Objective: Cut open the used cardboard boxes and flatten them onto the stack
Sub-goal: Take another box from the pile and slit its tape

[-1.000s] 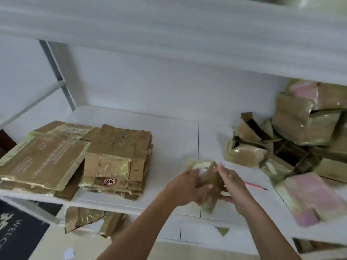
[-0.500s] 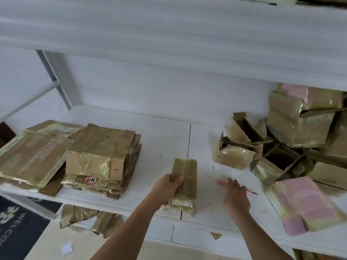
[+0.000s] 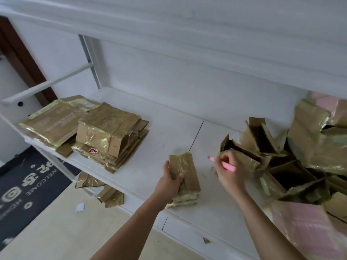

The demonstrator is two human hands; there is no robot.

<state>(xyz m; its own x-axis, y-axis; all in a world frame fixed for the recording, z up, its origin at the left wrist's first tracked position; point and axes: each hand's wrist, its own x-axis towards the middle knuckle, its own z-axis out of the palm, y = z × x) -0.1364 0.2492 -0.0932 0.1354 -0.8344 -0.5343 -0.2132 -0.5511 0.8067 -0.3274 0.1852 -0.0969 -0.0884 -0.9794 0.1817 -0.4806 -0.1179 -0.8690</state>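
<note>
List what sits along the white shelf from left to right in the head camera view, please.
Flattened cardboard stack → small taped box gripped by the left hand → pink cutter held in the right hand → heap of uncut boxes.

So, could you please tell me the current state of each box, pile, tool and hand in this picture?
small taped box: closed, lying on the shelf, gripped by the left hand
left hand: curled round the box's left edge
right hand: holding the pink cutter
pink cutter: lifted off the shelf, tip pointing left
flattened stack: flat, piled at the left
uncut boxes: open-flapped, heaped at the right
</note>
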